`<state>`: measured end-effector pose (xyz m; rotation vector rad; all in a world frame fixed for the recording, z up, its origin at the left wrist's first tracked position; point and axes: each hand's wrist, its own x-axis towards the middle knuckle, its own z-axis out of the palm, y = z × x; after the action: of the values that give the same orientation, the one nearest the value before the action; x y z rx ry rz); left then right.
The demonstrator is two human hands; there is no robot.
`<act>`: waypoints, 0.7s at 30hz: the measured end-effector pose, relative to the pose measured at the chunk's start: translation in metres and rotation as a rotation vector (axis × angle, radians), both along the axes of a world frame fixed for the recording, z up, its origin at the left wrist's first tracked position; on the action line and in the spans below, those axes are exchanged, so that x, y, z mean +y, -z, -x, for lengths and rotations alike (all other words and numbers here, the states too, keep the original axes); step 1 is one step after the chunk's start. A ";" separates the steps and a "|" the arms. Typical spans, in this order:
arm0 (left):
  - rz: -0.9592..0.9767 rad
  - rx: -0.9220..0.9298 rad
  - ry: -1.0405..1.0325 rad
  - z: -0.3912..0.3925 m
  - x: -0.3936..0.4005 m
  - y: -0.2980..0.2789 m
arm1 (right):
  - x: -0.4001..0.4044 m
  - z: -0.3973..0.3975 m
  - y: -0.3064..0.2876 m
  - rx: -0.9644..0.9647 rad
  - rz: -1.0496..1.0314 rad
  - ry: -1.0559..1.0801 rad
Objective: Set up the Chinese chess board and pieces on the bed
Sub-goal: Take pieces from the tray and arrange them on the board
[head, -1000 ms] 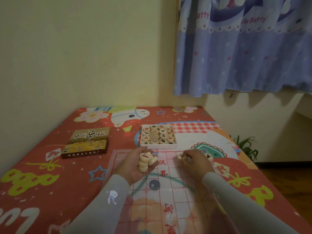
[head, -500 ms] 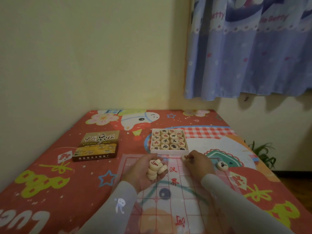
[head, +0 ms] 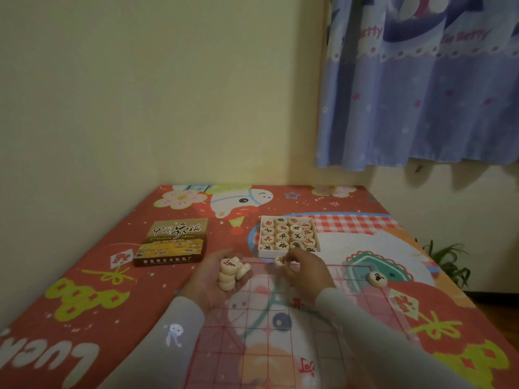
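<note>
Nearest, translucent red-gridded board (head: 269, 329) spread flat on the bed (head: 84, 304). Left hand (head: 216, 279) palm-up, cupping a pile of pieces (head: 231, 272). Right hand (head: 306, 272) pinching one piece (head: 280, 260) at the board's far edge. Lone black-marked piece (head: 377, 278) on the board's right corner. Beyond, open tray (head: 288, 236) full of pieces; box lid (head: 172, 241) well left.

Premises: a home bedroom. A bed (head: 84, 276) with a red cartoon-print sheet sits in a corner of plain cream walls (head: 140, 94). A blue printed curtain (head: 421, 94) hangs to the right; a potted plant (head: 446, 262) stands on the floor beside the bed.
</note>
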<state>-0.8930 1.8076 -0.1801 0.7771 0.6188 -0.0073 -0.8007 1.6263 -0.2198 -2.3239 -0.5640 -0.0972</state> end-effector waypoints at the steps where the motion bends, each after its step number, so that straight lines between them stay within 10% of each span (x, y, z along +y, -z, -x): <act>1: 0.019 -0.007 -0.026 0.002 0.006 0.000 | 0.007 0.001 0.002 -0.008 0.007 -0.019; 21: -0.083 -0.065 0.057 0.014 0.016 0.014 | 0.054 0.016 -0.006 -0.090 -0.061 -0.149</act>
<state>-0.9071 1.8233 -0.1939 0.8719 0.5375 -0.0088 -0.8165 1.6805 -0.2142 -2.2188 -0.7665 -0.1475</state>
